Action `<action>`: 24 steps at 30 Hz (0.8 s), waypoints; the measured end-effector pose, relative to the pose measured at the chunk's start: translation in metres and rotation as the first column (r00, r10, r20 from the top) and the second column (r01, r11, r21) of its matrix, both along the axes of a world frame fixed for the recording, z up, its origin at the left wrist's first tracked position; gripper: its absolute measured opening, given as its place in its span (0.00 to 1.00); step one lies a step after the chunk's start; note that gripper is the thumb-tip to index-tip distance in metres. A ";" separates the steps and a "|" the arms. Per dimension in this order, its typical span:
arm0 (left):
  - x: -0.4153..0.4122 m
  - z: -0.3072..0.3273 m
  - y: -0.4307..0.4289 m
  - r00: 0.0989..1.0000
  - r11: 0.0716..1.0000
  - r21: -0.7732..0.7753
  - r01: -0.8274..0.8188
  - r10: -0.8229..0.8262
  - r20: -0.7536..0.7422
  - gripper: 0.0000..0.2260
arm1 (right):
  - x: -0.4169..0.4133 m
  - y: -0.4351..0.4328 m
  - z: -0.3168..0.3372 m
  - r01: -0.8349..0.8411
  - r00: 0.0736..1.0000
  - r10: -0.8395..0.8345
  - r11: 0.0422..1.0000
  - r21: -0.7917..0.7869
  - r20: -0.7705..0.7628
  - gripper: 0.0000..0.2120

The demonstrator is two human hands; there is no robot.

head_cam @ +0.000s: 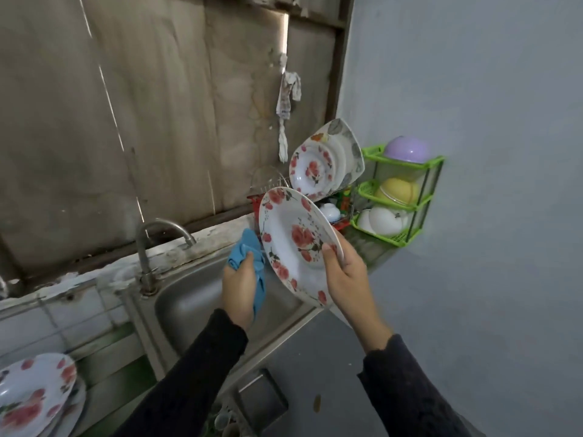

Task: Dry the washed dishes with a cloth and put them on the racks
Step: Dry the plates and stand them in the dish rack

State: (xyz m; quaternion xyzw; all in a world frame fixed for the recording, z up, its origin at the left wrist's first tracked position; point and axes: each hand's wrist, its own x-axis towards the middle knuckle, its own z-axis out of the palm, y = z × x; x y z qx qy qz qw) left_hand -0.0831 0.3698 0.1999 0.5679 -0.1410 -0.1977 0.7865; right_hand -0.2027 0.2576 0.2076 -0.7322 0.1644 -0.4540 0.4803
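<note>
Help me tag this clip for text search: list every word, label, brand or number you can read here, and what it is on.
No text can be read anywhere.
Green and red packet behind the racked plates: print, if any, too blurred.
Hanging rag: dark marks, not legible.
Held plate: flowers only.
Blue cloth: plain.

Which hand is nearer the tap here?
Left. The left hand, gripping the cloth, is just right of the tap, over the sink. The right hand holds the plate by its rim, farther right.
</note>
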 end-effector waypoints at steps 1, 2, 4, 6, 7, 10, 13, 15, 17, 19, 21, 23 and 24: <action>0.004 0.002 -0.020 1.000 1.000 -0.011 0.006 -0.006 -0.004 0.07 | 0.003 -0.018 0.000 0.015 1.000 -0.015 1.000 0.002 0.007 0.17; 0.008 0.003 -0.035 1.000 1.000 -0.018 0.008 -0.008 -0.011 0.07 | 0.007 -0.032 0.000 0.022 1.000 -0.022 1.000 0.003 0.011 0.17; 0.019 0.012 -0.070 1.000 0.999 -0.051 0.014 -0.015 -0.011 0.07 | 0.017 -0.065 0.006 0.038 0.999 -0.037 0.999 -0.031 0.038 0.17; 0.031 0.025 -0.103 1.000 0.994 -0.104 0.022 -0.021 0.013 0.08 | 0.033 -0.098 0.018 0.032 0.999 -0.030 0.998 -0.051 0.041 0.18; 0.040 0.033 -0.124 0.999 0.991 -0.130 0.027 -0.023 0.029 0.08 | 0.044 -0.119 0.027 0.035 0.998 -0.031 0.997 -0.070 0.051 0.18; 0.070 0.053 -0.181 0.998 0.988 -0.156 0.020 -0.011 0.062 0.08 | 0.075 -0.174 0.055 0.044 0.994 -0.030 0.989 -0.140 0.103 0.17; 0.096 0.070 -0.228 0.997 0.984 -0.177 -0.012 0.026 0.076 0.11 | 0.104 -0.219 0.076 0.029 0.993 -0.008 0.985 -0.169 0.121 0.17; 0.111 0.082 -0.257 0.995 0.982 -0.186 -0.029 0.046 0.084 0.13 | 0.120 -0.249 0.084 0.027 0.992 -0.004 0.984 -0.177 0.125 0.17; 0.123 0.090 -0.286 0.992 0.982 -0.180 -0.064 0.082 0.096 0.12 | 0.133 -0.277 0.089 0.022 0.992 0.001 0.982 -0.189 0.122 0.18; 0.132 0.094 -0.309 0.985 0.975 -0.182 -0.125 0.143 0.092 0.12 | 0.144 -0.300 0.088 0.003 0.992 0.022 0.981 -0.195 0.127 0.18; 0.137 0.094 -0.327 0.977 0.971 -0.163 -0.174 0.191 0.096 0.14 | 0.152 -0.317 0.084 -0.009 0.988 0.037 0.982 -0.187 0.147 0.17; 0.144 0.091 -0.347 0.970 0.968 -0.149 -0.204 0.220 0.102 0.14 | 0.165 -0.341 0.080 -0.025 0.988 0.051 0.985 -0.172 0.148 0.17; 0.148 0.090 -0.359 0.966 0.963 -0.145 -0.227 0.241 0.094 0.12 | 0.174 -0.355 0.077 -0.034 0.988 0.058 0.986 -0.161 0.143 0.17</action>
